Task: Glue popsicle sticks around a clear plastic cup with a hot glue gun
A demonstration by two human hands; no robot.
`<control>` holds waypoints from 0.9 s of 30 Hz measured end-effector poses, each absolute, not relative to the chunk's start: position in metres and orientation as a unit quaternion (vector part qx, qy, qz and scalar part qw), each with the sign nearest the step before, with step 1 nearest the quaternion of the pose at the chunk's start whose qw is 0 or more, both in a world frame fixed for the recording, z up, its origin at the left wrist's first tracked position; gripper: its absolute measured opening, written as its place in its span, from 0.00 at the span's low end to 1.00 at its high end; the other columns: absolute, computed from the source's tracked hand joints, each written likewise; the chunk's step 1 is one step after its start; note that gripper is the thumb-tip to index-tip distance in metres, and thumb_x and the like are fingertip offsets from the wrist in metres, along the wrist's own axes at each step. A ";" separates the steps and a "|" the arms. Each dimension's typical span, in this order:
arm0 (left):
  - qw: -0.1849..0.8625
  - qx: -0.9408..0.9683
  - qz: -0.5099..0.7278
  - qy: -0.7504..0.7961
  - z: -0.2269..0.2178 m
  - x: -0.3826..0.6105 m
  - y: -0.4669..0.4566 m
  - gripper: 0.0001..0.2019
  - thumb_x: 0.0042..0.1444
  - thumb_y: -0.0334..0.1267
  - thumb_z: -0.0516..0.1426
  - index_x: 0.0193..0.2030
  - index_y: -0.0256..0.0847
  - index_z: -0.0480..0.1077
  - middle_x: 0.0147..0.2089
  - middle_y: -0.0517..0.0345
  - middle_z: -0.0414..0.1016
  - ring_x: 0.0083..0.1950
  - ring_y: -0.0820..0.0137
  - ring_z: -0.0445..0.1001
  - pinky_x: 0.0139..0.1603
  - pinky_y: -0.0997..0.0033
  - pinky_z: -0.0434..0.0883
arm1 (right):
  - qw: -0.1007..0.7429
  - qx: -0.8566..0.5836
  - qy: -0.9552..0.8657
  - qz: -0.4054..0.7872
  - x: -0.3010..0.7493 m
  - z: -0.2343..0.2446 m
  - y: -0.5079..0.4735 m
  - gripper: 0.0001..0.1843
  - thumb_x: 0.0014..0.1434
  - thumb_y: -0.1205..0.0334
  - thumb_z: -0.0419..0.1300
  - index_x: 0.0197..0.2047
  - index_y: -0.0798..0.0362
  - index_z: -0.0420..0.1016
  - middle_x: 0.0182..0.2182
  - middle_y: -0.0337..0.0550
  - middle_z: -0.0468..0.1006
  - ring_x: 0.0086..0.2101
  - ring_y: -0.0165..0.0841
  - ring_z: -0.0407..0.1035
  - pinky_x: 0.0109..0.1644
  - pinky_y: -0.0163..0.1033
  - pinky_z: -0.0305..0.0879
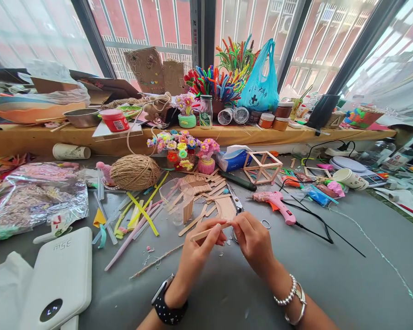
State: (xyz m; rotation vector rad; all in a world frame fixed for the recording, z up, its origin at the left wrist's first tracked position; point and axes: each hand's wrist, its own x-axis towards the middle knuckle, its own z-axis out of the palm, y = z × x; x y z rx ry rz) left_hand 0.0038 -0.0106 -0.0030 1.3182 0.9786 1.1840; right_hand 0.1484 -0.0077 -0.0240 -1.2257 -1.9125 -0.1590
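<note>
Both hands meet over the grey table near its middle. My left hand (200, 249) pinches a thin wooden craft stick (206, 233) that lies almost level between the two hands. My right hand (253, 238) has its fingers curled onto the stick's right end. Just beyond the hands lie a heap of loose wooden sticks (206, 195) and a flat panel of joined sticks (225, 208). Scissors (236, 201) rest beside that panel. A black watch is on my left wrist and silver bracelets on my right.
A pink glue gun (275, 204) with a black cord lies to the right. A twine ball (135, 172), coloured straws (141, 213), a clear cup (175, 199), a wooden stick frame (262, 167) and pipe-cleaner flowers (184, 149) stand behind. A white power bank (60, 279) sits front left.
</note>
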 end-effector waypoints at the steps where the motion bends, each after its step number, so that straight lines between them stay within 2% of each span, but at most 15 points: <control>1: 0.537 0.548 0.494 0.408 -0.002 0.003 -0.011 0.13 0.54 0.42 0.53 0.38 0.35 0.73 0.27 0.57 0.75 0.28 0.72 0.72 0.32 0.73 0.71 | 0.424 -0.492 -0.758 -0.055 0.150 -0.024 -0.007 0.12 0.62 0.66 0.45 0.30 0.54 0.65 0.24 0.41 0.69 0.26 0.29 0.62 0.30 0.33 0.57; 5: 0.560 0.558 0.457 0.407 -0.006 0.004 -0.010 0.14 0.54 0.40 0.53 0.43 0.34 0.72 0.33 0.52 0.79 0.31 0.69 0.76 0.36 0.70 0.74 | 0.458 -0.511 -0.727 -0.011 0.153 -0.024 -0.004 0.11 0.62 0.65 0.45 0.30 0.53 0.64 0.25 0.41 0.68 0.27 0.30 0.62 0.32 0.34 0.58; 7: 0.539 0.586 0.453 0.401 -0.012 0.005 -0.009 0.14 0.54 0.39 0.53 0.45 0.35 0.71 0.36 0.51 0.79 0.32 0.68 0.77 0.35 0.69 0.75 | 0.487 -0.530 -0.691 0.068 0.152 -0.023 -0.003 0.11 0.62 0.61 0.46 0.30 0.53 0.63 0.25 0.39 0.67 0.27 0.29 0.62 0.32 0.34 0.58; 9: 0.466 0.634 0.469 0.402 -0.018 0.007 -0.010 0.13 0.56 0.37 0.52 0.46 0.37 0.71 0.38 0.52 0.79 0.32 0.69 0.78 0.35 0.71 0.75 | 0.505 -0.542 -0.643 0.193 0.149 -0.022 -0.004 0.14 0.62 0.56 0.45 0.30 0.53 0.62 0.23 0.37 0.66 0.24 0.27 0.61 0.29 0.33 0.58; 12: 0.288 0.714 0.499 0.398 -0.025 0.007 -0.012 0.12 0.56 0.31 0.51 0.46 0.40 0.70 0.40 0.54 0.78 0.34 0.71 0.78 0.39 0.73 0.74 | 0.506 -0.525 -0.569 0.380 0.144 -0.022 -0.006 0.21 0.61 0.48 0.41 0.27 0.53 0.61 0.21 0.35 0.63 0.21 0.26 0.59 0.26 0.32 0.57; 15: 0.141 0.760 0.504 0.386 -0.029 0.005 -0.013 0.14 0.56 0.27 0.51 0.48 0.40 0.68 0.42 0.54 0.77 0.40 0.71 0.76 0.44 0.74 0.72 | 0.517 -0.497 -0.505 0.481 0.140 -0.020 -0.006 0.25 0.59 0.42 0.41 0.24 0.54 0.61 0.19 0.34 0.60 0.20 0.24 0.55 0.23 0.31 0.54; 19: 0.066 0.790 0.484 0.372 -0.033 0.005 -0.012 0.15 0.56 0.25 0.50 0.49 0.39 0.66 0.43 0.53 0.76 0.46 0.70 0.74 0.47 0.74 0.70 | 0.532 -0.489 -0.491 0.487 0.137 -0.018 -0.008 0.24 0.57 0.42 0.45 0.21 0.53 0.58 0.17 0.32 0.57 0.19 0.24 0.51 0.21 0.31 0.50; 23: 0.043 0.806 0.464 0.366 -0.034 0.006 -0.013 0.14 0.56 0.26 0.51 0.50 0.37 0.65 0.43 0.51 0.75 0.45 0.70 0.73 0.47 0.74 0.70 | 0.546 -0.527 -0.504 0.412 0.134 -0.020 -0.011 0.20 0.59 0.47 0.46 0.22 0.52 0.57 0.18 0.32 0.57 0.20 0.24 0.51 0.23 0.31 0.51; 25: 0.024 0.812 0.449 0.372 -0.033 0.008 -0.015 0.13 0.57 0.28 0.50 0.49 0.36 0.65 0.41 0.50 0.76 0.42 0.70 0.75 0.44 0.74 0.71 | 0.552 -0.548 -0.518 0.355 0.132 -0.022 -0.012 0.19 0.59 0.49 0.46 0.22 0.52 0.57 0.19 0.33 0.58 0.21 0.25 0.53 0.24 0.31 0.52; 27: -0.004 0.817 0.429 0.385 -0.032 0.010 -0.017 0.11 0.58 0.31 0.49 0.47 0.35 0.66 0.35 0.51 0.78 0.33 0.70 0.76 0.35 0.74 0.73 | 0.552 -0.567 -0.537 0.293 0.130 -0.024 -0.014 0.19 0.60 0.51 0.44 0.22 0.52 0.57 0.19 0.33 0.59 0.21 0.26 0.53 0.25 0.32 0.52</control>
